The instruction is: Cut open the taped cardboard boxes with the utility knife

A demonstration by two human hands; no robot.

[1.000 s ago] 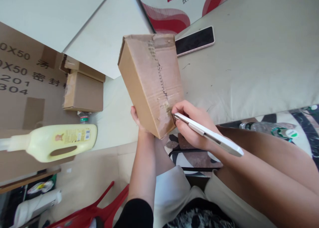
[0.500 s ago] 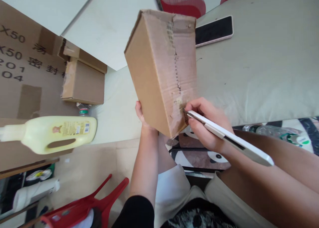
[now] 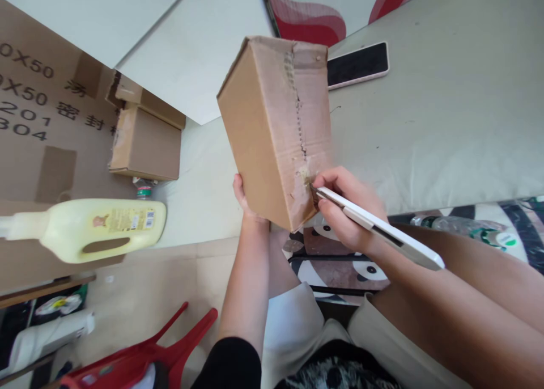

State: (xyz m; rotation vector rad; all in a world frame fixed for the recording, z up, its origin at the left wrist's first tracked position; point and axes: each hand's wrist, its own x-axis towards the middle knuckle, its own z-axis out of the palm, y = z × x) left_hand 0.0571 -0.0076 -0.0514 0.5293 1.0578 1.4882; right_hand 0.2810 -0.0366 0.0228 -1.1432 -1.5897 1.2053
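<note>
The right hand (image 3: 348,213) is clenched round a white knife (image 3: 378,230), pinched low near the tip like a pen, and the tip sits on the taped seam (image 3: 300,134) at the near end of the box (image 3: 276,128). The left hand (image 3: 244,199) grasps the box from beneath, only its thumb and heel showing past the near lower corner, so the box is held up in the air, tilted, above the person's lap and off the near edge of the desk (image 3: 446,122). The seam already looks ragged along most of its run, and torn tape clings where the tip rests.

To do this cut well, I judge that the blade should stay shallow, just through the tape, so nothing inside is scored. The stroke is best drawn along the seam line and away from the left hand, which lies close under the corner being worked; those fingers should stay below the box wall. A firmer brace, the box pressed against the desk edge, would steady it.

On the desk beyond the box lies a phone (image 3: 357,64), screen dark, near the far edge. To the left a yellow bottle (image 3: 97,230) lies on its side before a smaller carton (image 3: 147,145) and a large printed carton (image 3: 38,122). A red chair (image 3: 140,360) shows below.
</note>
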